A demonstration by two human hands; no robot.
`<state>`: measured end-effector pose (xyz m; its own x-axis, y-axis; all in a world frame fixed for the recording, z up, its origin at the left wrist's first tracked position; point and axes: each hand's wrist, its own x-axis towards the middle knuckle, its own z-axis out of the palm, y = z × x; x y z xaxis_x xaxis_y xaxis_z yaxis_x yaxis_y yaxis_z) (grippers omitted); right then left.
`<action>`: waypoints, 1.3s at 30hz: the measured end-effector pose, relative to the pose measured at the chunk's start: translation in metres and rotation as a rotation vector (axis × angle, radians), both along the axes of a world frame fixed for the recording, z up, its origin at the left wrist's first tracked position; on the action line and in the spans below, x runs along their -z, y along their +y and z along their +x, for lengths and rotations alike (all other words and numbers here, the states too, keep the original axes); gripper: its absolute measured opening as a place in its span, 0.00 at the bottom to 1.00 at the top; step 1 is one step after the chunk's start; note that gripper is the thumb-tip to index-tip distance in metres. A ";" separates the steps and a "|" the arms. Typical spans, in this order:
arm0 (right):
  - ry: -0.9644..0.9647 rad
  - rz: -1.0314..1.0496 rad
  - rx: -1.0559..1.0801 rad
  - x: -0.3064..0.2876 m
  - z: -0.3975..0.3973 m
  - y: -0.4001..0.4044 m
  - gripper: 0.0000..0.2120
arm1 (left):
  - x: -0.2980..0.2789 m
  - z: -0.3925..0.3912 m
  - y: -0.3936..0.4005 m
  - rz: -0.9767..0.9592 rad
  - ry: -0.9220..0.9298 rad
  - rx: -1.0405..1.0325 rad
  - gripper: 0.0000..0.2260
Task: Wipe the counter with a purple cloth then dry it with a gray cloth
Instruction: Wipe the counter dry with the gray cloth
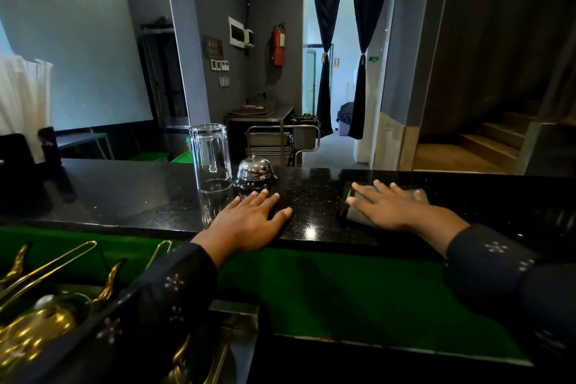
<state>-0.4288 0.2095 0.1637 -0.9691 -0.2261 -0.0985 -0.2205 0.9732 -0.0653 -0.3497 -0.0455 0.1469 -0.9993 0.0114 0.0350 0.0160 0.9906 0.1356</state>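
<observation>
The black speckled counter (134, 196) runs across the middle of the view. My right hand (389, 206) lies flat with spread fingers on a folded gray cloth (353, 215) with a green edge, pressing it onto the counter at the right. My left hand (252, 221) rests flat on the bare counter near its front edge, fingers straight, holding nothing. No purple cloth is in sight.
An upturned glass mug (210, 157) and a chrome service bell (254, 171) stand just beyond my left hand. A dark box (21, 159) sits at the counter's left end. Below the counter lie a green lower surface (327, 290) and gold ornaments (37, 315).
</observation>
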 end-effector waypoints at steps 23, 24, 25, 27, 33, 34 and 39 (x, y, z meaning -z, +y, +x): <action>-0.001 -0.011 0.091 -0.002 0.018 -0.013 0.32 | 0.003 -0.006 0.000 -0.034 0.058 -0.018 0.29; 0.000 -0.006 0.026 0.000 0.027 -0.029 0.32 | 0.003 -0.005 0.001 -0.033 0.054 -0.018 0.29; 0.007 -0.001 -0.041 0.003 0.037 -0.042 0.32 | 0.002 -0.004 0.001 -0.028 0.050 -0.019 0.29; 0.037 -0.008 -0.160 0.008 0.055 -0.048 0.31 | 0.002 -0.003 0.001 -0.023 0.048 -0.017 0.29; 0.005 0.007 -0.132 0.004 0.040 -0.009 0.31 | 0.006 -0.004 0.000 -0.022 0.073 0.001 0.29; -0.004 0.001 -0.104 0.003 0.028 -0.013 0.31 | 0.006 -0.005 0.000 -0.020 0.075 -0.001 0.29; 0.063 -0.034 0.044 0.002 -0.021 -0.071 0.31 | 0.004 -0.008 -0.001 -0.010 0.056 -0.016 0.29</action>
<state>-0.4500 0.1387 0.1622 -0.9821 -0.1857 -0.0299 -0.1826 0.9794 -0.0863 -0.3573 -0.0466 0.1427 -0.9958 -0.0043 0.0910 0.0072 0.9921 0.1255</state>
